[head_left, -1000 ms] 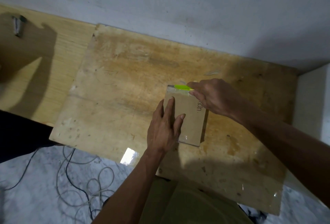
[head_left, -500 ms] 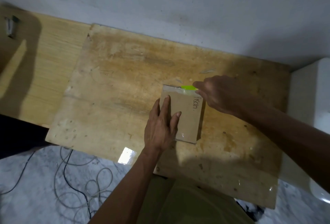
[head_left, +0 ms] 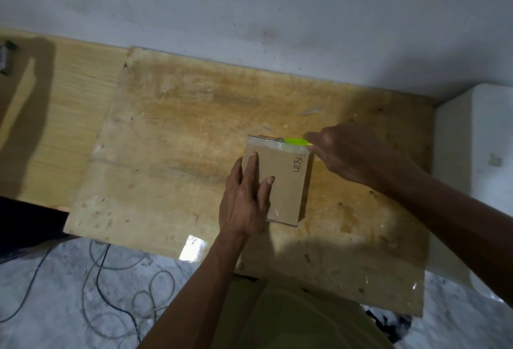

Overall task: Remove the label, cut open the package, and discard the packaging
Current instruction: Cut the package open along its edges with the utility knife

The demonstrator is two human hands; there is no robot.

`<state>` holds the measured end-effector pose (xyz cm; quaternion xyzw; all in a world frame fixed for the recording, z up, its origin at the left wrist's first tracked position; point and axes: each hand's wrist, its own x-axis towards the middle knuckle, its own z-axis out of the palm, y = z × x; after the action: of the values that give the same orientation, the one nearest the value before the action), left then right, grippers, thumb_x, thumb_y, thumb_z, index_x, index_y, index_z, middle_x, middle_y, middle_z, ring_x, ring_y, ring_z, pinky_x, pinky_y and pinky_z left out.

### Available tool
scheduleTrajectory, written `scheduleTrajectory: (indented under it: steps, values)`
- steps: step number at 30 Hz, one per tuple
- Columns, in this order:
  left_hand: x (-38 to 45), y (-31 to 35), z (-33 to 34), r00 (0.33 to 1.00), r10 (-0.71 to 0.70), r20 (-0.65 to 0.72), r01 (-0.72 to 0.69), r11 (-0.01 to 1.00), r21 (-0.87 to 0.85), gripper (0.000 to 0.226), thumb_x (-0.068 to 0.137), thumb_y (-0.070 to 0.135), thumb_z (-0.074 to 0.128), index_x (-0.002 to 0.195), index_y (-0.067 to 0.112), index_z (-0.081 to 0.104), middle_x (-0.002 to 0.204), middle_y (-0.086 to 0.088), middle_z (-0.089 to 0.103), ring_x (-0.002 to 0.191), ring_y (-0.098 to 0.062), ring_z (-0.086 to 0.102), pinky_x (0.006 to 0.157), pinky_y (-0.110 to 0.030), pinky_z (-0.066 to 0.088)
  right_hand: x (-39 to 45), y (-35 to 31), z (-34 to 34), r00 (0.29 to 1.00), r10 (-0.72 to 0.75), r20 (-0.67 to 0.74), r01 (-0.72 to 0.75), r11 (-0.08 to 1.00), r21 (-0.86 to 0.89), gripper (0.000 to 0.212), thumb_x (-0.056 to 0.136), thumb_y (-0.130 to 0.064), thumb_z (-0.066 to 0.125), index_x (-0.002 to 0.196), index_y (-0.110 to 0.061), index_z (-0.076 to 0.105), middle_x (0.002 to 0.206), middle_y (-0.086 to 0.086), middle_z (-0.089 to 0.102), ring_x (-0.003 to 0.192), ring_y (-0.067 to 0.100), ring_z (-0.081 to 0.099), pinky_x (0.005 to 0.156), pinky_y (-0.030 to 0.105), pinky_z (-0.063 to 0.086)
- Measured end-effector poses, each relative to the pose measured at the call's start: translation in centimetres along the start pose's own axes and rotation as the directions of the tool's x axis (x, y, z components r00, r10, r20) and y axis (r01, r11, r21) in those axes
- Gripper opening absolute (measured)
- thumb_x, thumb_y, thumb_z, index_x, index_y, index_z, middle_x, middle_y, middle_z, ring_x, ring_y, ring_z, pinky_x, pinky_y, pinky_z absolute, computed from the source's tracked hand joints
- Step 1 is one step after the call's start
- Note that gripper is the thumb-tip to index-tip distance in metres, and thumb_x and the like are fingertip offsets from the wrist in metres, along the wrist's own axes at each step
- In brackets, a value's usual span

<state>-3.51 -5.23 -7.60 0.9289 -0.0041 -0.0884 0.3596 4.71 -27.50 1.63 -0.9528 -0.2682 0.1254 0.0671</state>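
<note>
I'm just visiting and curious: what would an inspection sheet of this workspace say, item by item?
Surface: worn, stained plywood board lying on a paler wooden table.
Job's things: brown cardboard package flat on the board, clear tape along its far edge; green-handled cutter at that edge.
Clutter: small scraps beyond the package; a small grey object at far left, too blurred to identify.
Hands: left hand pressed flat on the package; right hand gripping the cutter.
Cables: loose wires coiled on the floor.
Surroundings: white wall; white box-like object on the right.
</note>
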Motion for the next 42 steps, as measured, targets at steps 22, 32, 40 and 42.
scheduleTrajectory:
  steps: [22,32,40,42]
  values:
    - [0.1,-0.5,0.1,0.999,0.020,0.044,-0.022,0.999,0.044,0.063,0.099,0.056,0.037,0.154,0.032,0.017,0.149,-0.009,0.036,0.127,-0.024,0.048,0.088,-0.049,0.057,-5.0,3.6,1.9,0.988,0.149,-0.043,-0.146,0.987,0.069,0.023,0.099,-0.029,0.050,0.115,-0.019,0.063,0.081,0.004,0.067,0.064,0.023,0.061,0.054,0.031,0.048]
    - [0.1,-0.4,0.0,0.998,0.009,0.056,-0.012,0.999,0.052,0.067,0.097,0.061,0.034,0.155,0.034,0.014,0.150,-0.010,0.034,0.129,-0.028,0.048,0.090,-0.051,0.056,-6.0,4.4,3.8,0.929,0.369,0.019,-0.351,0.867,0.354,0.030,0.098,-0.037,0.052,0.126,-0.030,0.061,0.094,0.003,0.071,0.075,0.024,0.064,0.070,0.041,0.056]
    - [0.3,0.7,-1.0,0.998,-0.042,0.049,0.043,0.999,-0.004,0.065,0.094,0.060,0.045,0.149,0.033,0.026,0.153,-0.004,0.029,0.134,-0.028,0.042,0.094,-0.048,0.054,-8.3,0.8,4.1,0.749,0.652,-0.116,-0.429,0.611,0.666,0.023,0.095,-0.038,0.056,0.110,-0.024,0.066,0.089,0.001,0.071,0.077,0.021,0.064,0.069,0.033,0.051]
    - [0.9,1.0,-1.8,0.997,-0.037,0.062,0.036,0.999,0.013,0.068,0.088,0.063,0.050,0.144,0.032,0.029,0.159,-0.006,0.020,0.139,-0.034,0.037,0.099,-0.056,0.051,-8.9,-2.8,4.0,0.637,0.771,0.006,-0.380,0.307,0.872,0.017,0.097,-0.039,0.056,0.100,-0.026,0.068,0.080,-0.002,0.069,0.062,0.010,0.059,0.058,0.028,0.050]
